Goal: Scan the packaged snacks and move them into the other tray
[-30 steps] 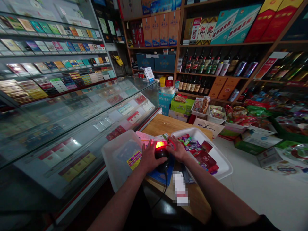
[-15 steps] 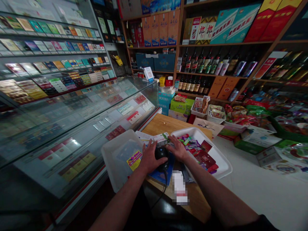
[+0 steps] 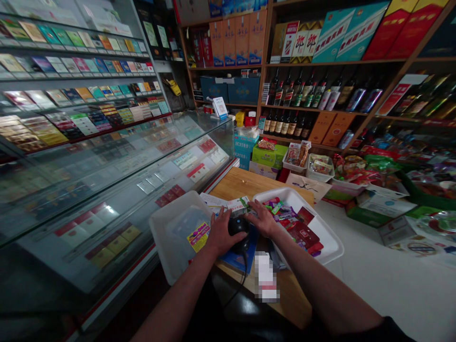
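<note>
A black corded scanner-like device [image 3: 238, 227] stands over a blue flat item [image 3: 228, 257] on the wooden table. My left hand [image 3: 221, 233] is curved round its left side, thumb lying across the front. The fingertips of that hand reach the left end of a small white-and-green box [image 3: 238, 204], just beyond the device. My right hand [image 3: 262, 218] has its fingers closed at the box's right end, its thumb near the device. Left of me, a white tub [image 3: 162, 223] contains a yellow-and-purple packet [image 3: 198, 236]. Colourful packets fill the white tub [image 3: 331, 244] on the right.
Papers [image 3: 213, 201] lie behind my left hand on the table [image 3: 245, 180]. A pixelated white item [image 3: 265, 275] is near its front. The glass counter [image 3: 117, 190] borders the left. Bottle shelves [image 3: 269, 66] and several snack boxes [image 3: 265, 156] stand beyond.
The small box has tipped slightly, showing more of its near side. Both hands stay in almost the same place, and the device has not visibly moved.
</note>
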